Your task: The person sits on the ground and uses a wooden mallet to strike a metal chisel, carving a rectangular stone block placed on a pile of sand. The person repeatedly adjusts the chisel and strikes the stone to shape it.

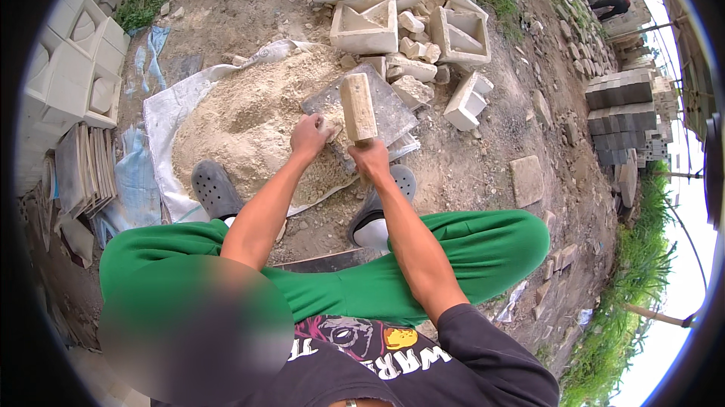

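My right hand (369, 159) is wrapped round the handle of a mallet (358, 109) with a blocky, pale, dusty head. The mallet head stands over a flat grey slab (394, 109) on the ground between my feet. Left of it, my left hand (310, 137) is closed, its fingertips on a small pale stone chunk (332, 121) at the slab's edge. The underside of the chunk is hidden. Beside my left hand spreads a heap of sandy, crushed material (249, 116), lying on a white woven sheet (160, 116).
Hollow cast blocks (365, 26) and broken pieces (411, 92) lie beyond the slab. Pale blocks (98, 67) are stacked at left, with leaning thin boards (83, 173). Grey blocks (621, 109) stand at far right, where a person (615, 4) bends over. A flat stone (526, 180) lies right of my foot.
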Demonstrator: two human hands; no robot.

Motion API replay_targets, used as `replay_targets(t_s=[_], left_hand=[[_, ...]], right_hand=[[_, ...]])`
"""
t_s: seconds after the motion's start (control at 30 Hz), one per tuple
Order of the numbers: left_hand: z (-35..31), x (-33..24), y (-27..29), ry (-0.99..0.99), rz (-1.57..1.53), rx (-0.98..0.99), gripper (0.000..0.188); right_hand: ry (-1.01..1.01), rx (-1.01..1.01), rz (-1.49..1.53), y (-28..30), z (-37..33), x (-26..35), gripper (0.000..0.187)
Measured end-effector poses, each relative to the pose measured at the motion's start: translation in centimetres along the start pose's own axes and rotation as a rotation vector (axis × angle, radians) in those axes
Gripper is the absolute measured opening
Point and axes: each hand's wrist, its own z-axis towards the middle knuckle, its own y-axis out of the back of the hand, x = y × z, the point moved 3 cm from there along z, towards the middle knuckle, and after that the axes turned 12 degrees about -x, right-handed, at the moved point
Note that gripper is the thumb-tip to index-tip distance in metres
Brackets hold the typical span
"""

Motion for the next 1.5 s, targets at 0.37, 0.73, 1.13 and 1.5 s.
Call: replay_targets(t_s=[0.37,0.73,1.13,1.5], left_hand=[[-0.2,1.1,0.3,-0.006,0.018,-0.039,0.040],[-0.2,1.3,0.3,-0.022,0.024,-0.064,0.043],[0.0,0.0,0.2,-0.014,0.107,-0.004,0.042],[0.5,0.0,-0.1,0.003,0.131,0.038,0.045]], right_hand=[[0.127,-0.141,-0.034,1.9,-0.3,5.9,0.027],[0.041,-0.035,0.047,1.3,-0.8,4.7,0.028],[-0.049,0.027,-0.158,0.9,0.0,1.2,0.033],[-0.039,0.021,-0.145,-0.8,-0.7,0.5,0.033]])
